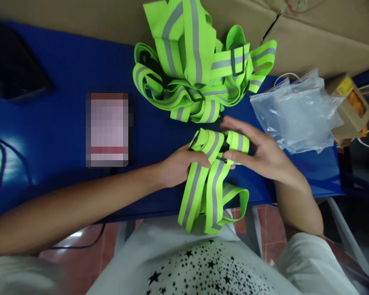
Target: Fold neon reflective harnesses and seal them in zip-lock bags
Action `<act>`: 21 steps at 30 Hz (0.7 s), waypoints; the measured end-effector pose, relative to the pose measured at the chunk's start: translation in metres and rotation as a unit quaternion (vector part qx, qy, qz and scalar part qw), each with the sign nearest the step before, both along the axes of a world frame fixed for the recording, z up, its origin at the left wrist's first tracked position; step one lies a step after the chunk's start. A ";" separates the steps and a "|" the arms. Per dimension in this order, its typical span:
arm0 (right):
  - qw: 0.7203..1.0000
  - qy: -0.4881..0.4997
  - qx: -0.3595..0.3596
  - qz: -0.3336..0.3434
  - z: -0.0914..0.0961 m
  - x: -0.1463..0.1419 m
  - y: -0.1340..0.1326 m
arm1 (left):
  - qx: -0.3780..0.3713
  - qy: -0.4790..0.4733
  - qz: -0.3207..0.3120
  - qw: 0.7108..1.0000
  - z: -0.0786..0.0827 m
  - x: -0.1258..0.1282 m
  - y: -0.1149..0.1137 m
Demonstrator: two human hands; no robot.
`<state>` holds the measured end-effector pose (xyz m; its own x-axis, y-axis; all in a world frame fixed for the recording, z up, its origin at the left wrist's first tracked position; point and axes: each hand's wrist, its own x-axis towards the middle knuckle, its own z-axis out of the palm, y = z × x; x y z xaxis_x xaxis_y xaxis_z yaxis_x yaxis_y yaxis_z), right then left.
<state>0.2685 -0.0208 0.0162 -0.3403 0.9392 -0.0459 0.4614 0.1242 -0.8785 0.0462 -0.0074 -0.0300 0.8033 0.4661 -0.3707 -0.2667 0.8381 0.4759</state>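
A neon green strap with grey reflective bands lies folded across the front edge of the blue table and hangs down toward my lap. My left hand grips its folded upper part, thumb on top. My right hand holds the strap's other fold and a black buckle between thumb and fingers, the fingers partly stretched out. The two hands nearly touch at the buckle.
A heap of the same green reflective straps lies at the table's far edge. Clear plastic bags and a small cardboard box sit at the right. A blurred card and a dark object lie at the left.
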 end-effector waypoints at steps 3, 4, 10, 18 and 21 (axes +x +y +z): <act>0.985 0.074 -0.149 -0.034 -0.010 -0.007 0.001 | -0.003 0.034 0.013 0.999 -0.002 0.000 -0.001; 0.979 0.101 -0.169 -0.049 -0.011 -0.008 0.001 | -0.006 0.044 0.016 0.999 -0.002 0.000 -0.002; 0.930 0.232 -0.284 -0.026 -0.010 -0.004 0.009 | -0.020 0.017 -0.010 1.000 -0.001 -0.003 0.000; 0.983 0.123 -0.133 0.010 -0.021 -0.017 0.001 | -0.054 0.088 0.007 0.995 -0.009 -0.003 -0.001; 0.992 0.108 -0.072 -0.002 -0.019 -0.021 -0.003 | -0.040 0.073 0.019 0.996 -0.007 -0.001 -0.003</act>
<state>0.2472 -0.0240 -0.0028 -0.3523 0.9298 -0.1066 0.2608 -0.0119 -0.9653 0.0452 -0.0100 -0.0368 0.7207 0.4601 -0.5185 -0.2326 0.8651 0.4444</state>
